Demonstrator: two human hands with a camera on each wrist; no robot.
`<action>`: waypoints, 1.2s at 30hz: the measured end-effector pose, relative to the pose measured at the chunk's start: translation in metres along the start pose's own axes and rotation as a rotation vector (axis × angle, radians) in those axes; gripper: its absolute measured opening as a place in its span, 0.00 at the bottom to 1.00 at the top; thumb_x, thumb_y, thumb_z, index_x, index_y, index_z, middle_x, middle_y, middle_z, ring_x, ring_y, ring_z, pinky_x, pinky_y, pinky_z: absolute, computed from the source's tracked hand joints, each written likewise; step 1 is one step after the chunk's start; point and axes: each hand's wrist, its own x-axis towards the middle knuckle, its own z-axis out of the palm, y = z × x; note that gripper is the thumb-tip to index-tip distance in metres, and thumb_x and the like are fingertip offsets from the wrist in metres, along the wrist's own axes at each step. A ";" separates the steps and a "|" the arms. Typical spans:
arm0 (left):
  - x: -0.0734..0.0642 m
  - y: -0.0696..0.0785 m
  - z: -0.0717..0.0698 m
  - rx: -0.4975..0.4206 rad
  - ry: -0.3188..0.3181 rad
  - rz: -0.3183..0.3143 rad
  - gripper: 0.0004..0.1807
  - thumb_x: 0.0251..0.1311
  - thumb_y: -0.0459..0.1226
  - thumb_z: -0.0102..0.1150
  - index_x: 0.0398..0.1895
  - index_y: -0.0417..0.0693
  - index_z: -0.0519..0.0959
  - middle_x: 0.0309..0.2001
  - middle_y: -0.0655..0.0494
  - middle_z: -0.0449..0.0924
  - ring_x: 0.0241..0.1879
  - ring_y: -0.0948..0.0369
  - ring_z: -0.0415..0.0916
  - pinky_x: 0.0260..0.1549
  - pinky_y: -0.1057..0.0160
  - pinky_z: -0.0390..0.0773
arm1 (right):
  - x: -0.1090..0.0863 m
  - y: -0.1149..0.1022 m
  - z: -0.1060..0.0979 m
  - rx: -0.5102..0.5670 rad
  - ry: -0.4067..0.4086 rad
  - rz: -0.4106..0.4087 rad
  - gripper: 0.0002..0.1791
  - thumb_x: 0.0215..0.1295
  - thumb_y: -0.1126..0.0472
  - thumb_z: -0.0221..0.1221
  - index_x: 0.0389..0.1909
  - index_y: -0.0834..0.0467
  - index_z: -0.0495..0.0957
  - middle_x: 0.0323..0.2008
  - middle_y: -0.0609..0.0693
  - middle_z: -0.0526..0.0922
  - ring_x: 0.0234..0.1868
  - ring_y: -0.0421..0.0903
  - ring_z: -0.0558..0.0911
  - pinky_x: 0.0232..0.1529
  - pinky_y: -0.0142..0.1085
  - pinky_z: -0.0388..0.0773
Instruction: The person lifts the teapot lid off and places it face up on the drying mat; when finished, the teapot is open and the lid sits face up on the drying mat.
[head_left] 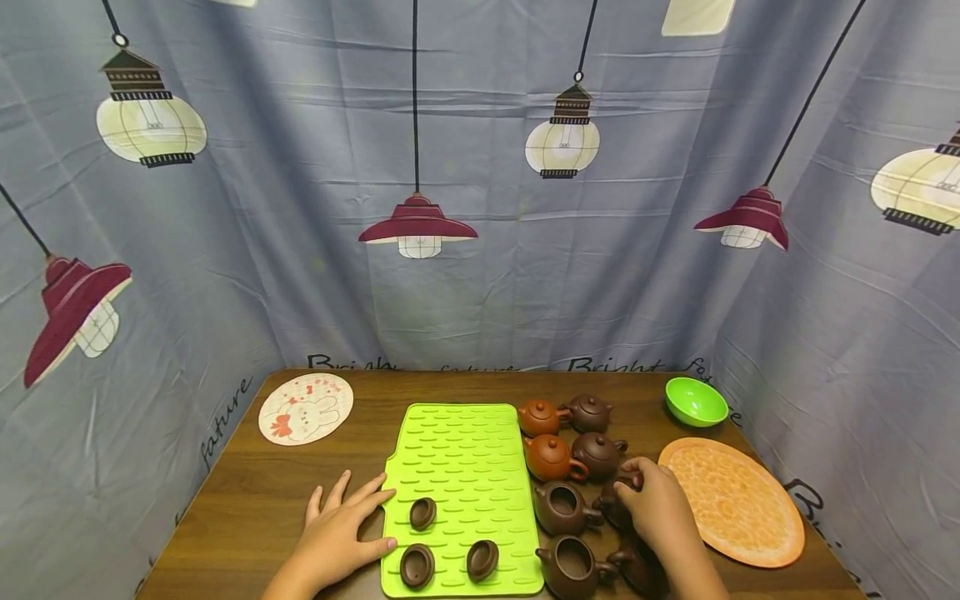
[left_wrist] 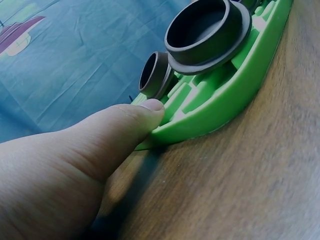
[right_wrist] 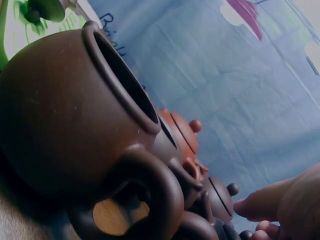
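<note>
My left hand (head_left: 337,533) is spread at the left edge of a lime-green mat (head_left: 465,458), its thumb and fingertips touching the rim. Three dark brown teapot lids lie upturned on the mat: a back one (head_left: 423,513), a front one (head_left: 417,567) and a right one (head_left: 482,560). Over a dark brown teapot (head_left: 617,510) right of the mat, my right hand (head_left: 663,508) appears to pinch its lid between thumb and fingers, mostly hidden by the hand. In the right wrist view, a lidless brown teapot (right_wrist: 65,115) fills the near left.
Two orange-brown lidded teapots (head_left: 550,457) and more dark ones (head_left: 597,454) stand close together beside the mat. Further right are a pizza-patterned round mat (head_left: 738,500) and a green bowl (head_left: 696,402). A round rabbit-print mat (head_left: 306,408) lies back left. Behind the table hangs a grey-blue curtain (head_left: 487,308).
</note>
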 end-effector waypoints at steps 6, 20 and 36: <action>0.000 0.001 0.000 0.004 -0.009 -0.008 0.41 0.52 0.67 0.71 0.71 0.70 0.77 0.79 0.65 0.66 0.81 0.33 0.45 0.69 0.19 0.32 | 0.000 0.007 -0.002 -0.018 -0.021 0.017 0.15 0.68 0.60 0.66 0.50 0.64 0.82 0.36 0.52 0.77 0.39 0.49 0.76 0.40 0.45 0.74; 0.001 0.001 0.000 0.008 -0.023 -0.009 0.42 0.52 0.69 0.70 0.72 0.70 0.76 0.79 0.66 0.64 0.82 0.33 0.44 0.69 0.19 0.31 | -0.001 0.017 -0.010 -0.044 -0.055 0.022 0.09 0.68 0.57 0.66 0.35 0.58 0.77 0.29 0.49 0.76 0.32 0.47 0.75 0.33 0.41 0.71; 0.000 0.004 -0.003 0.015 -0.021 -0.015 0.42 0.53 0.68 0.70 0.71 0.70 0.77 0.79 0.66 0.65 0.81 0.33 0.46 0.69 0.20 0.33 | -0.005 0.015 -0.014 0.004 -0.067 0.051 0.13 0.79 0.58 0.56 0.46 0.67 0.74 0.33 0.54 0.80 0.34 0.50 0.79 0.36 0.47 0.78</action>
